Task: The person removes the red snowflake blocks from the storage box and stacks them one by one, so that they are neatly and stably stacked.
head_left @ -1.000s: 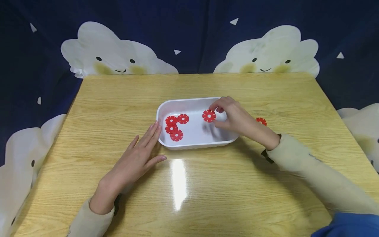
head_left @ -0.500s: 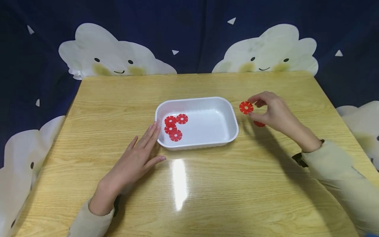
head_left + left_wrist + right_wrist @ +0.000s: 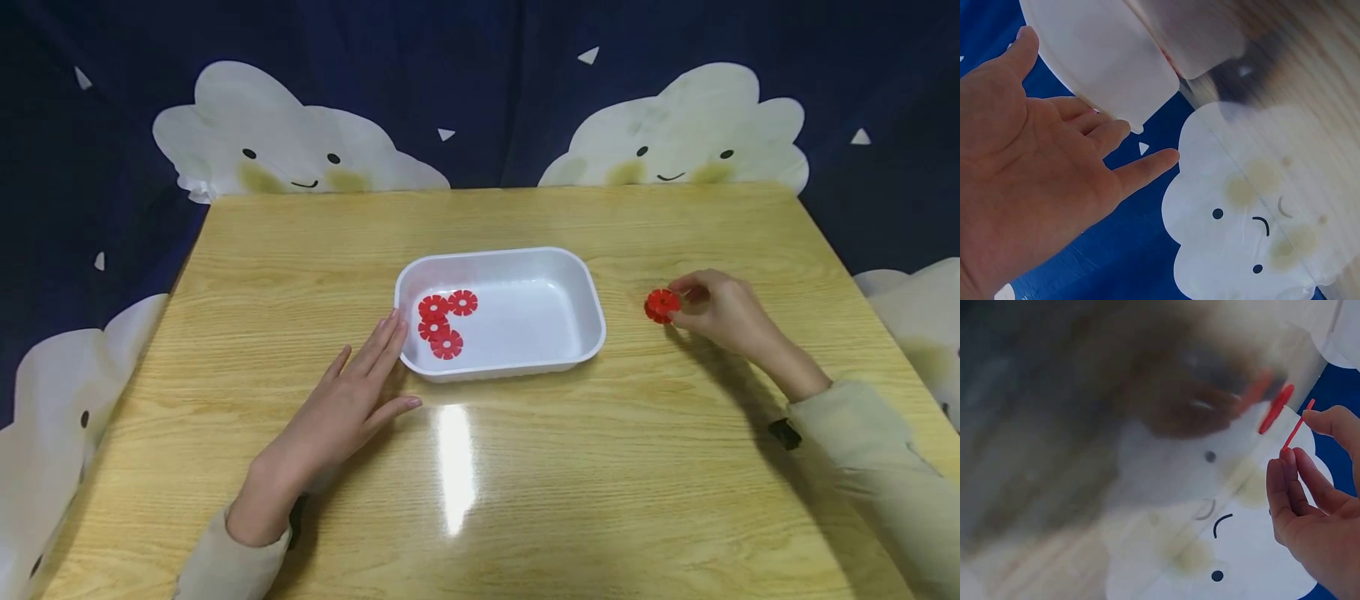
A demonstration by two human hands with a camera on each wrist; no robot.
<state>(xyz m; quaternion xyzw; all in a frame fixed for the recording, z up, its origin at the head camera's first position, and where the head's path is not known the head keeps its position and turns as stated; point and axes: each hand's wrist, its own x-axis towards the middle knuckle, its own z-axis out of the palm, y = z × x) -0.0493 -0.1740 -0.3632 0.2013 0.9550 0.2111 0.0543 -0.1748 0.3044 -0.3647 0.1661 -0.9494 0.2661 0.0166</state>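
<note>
A white plastic tray (image 3: 517, 329) stands mid-table, with several red slotted discs (image 3: 462, 303) clustered at its left end. My left hand (image 3: 337, 421) touches the tray's left wall with extended fingers; the left wrist view also has this hand (image 3: 1060, 162) beside the tray (image 3: 1097, 56). To the right of the tray, my right hand (image 3: 727, 312) pinches a red slotted disc (image 3: 666, 302) by its edge between thumb and fingertips. Another red disc (image 3: 652, 317) lies on the table just under it, partly covered. In the right wrist view, a gap separates the held disc (image 3: 1298, 427) from the lower disc (image 3: 1277, 409).
The wooden table (image 3: 570, 467) is glossy, with a bright reflection in front of the tray. Behind its far edge hangs a dark blue curtain (image 3: 487, 83) with white clouds (image 3: 697, 125).
My right hand has moved from over the tray out to the right and down, carrying the pinched disc over the disc on the table. The left hand has stayed on the tray.
</note>
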